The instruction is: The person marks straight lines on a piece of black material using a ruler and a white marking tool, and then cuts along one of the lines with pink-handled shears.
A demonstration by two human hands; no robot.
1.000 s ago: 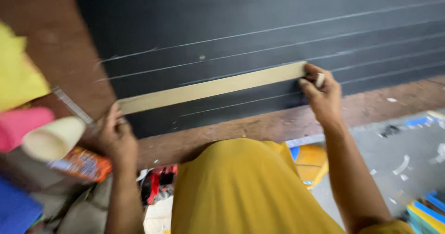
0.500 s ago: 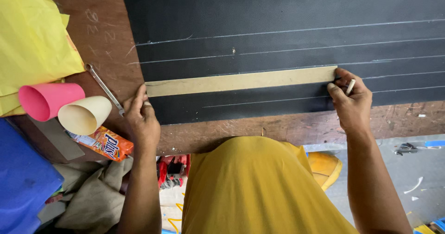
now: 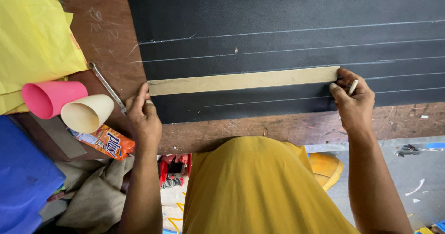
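Hands rest apart at the two ends of a long tan wooden strip point(image 3: 243, 80) that lies flat across a black sheet point(image 3: 287, 30) marked with pale chalk lines. The left hand point(image 3: 143, 118) presses its fingertips on the strip's left end, fingers spread and bent, holding nothing between them. The right hand point(image 3: 353, 102) sits at the strip's right end, thumb touching the strip's corner, with a short white piece of chalk point(image 3: 353, 86) pinched between its fingers. The strip runs straight between the two hands, roughly parallel to the chalk lines above and below it.

Just beyond the left hand's fingers a metal spanner point(image 3: 106, 85) lies on the brown wooden table point(image 3: 106, 34). Farther out on that side lie a pink plastic cup point(image 3: 53, 98) and a cream plastic cup point(image 3: 87, 112), both on their sides and touching, with an orange snack packet point(image 3: 104, 142) just beside the left wrist. Yellow fabric point(image 3: 32, 39) lies past the cups, and blue material point(image 3: 23, 183) lies below them. Between the forearms is the person's yellow shirt point(image 3: 259, 187).
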